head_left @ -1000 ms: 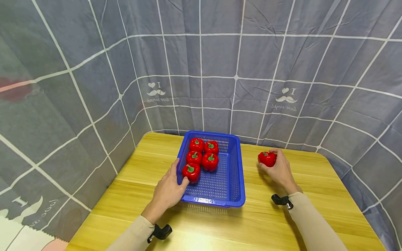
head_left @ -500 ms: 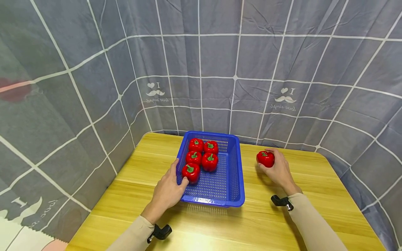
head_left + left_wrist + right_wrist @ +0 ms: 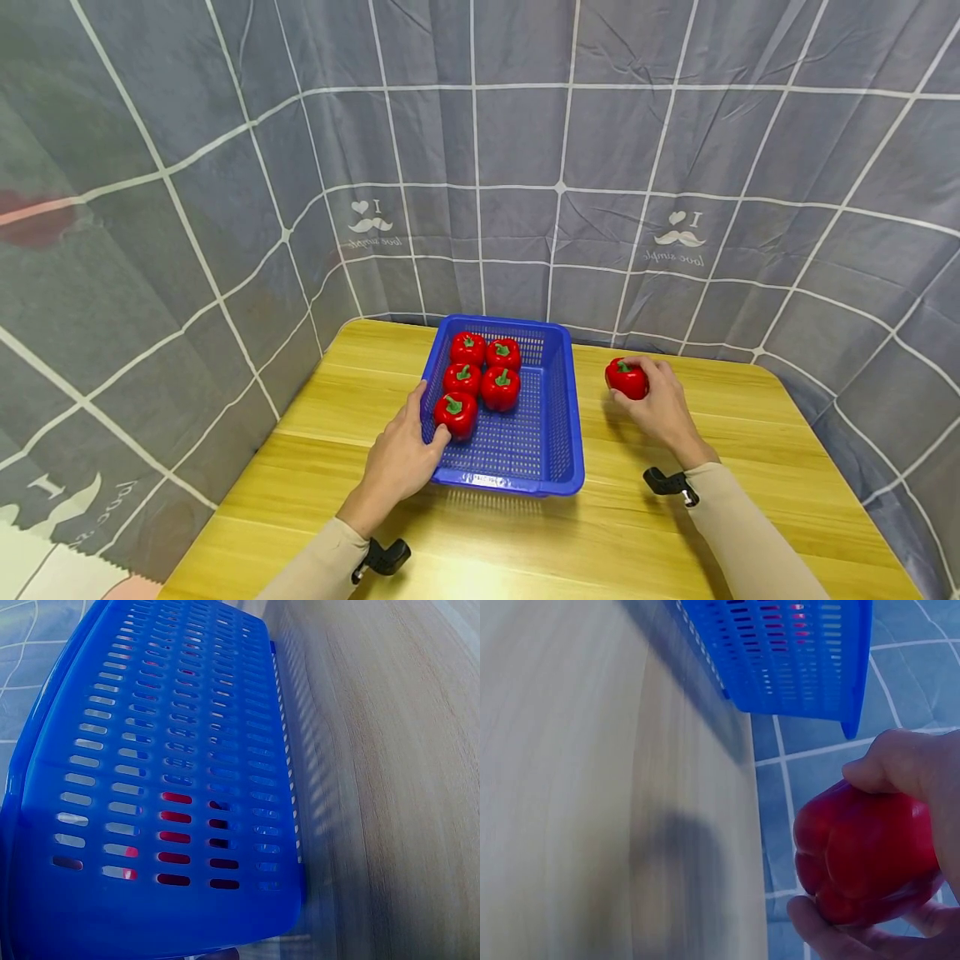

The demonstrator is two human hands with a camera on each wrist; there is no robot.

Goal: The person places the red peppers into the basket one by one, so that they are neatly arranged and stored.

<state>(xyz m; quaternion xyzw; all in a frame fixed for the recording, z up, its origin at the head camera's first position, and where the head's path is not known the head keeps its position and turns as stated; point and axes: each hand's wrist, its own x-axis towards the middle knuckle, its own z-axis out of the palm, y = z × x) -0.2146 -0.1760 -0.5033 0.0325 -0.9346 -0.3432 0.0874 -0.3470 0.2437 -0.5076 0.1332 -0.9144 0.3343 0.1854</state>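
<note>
A blue plastic basket stands on the table with several red bell peppers in its left half. My left hand grips the basket's left side near the front corner, thumb over the rim beside the nearest pepper. In the left wrist view, the slotted basket wall fills the left, and the hand is almost wholly hidden. Right of the basket, my right hand holds another red bell pepper between thumb and fingers. The right wrist view shows this pepper raised off the table, its shadow below.
The yellow wooden table reaches back to a grey curtain with white grid lines, which hangs behind and at both sides. A black mount sits on the left wrist, and a similar mount on the right.
My right hand has moved slightly left with the bell pepper, towards the basket. The left hand and the basket stay in place.
</note>
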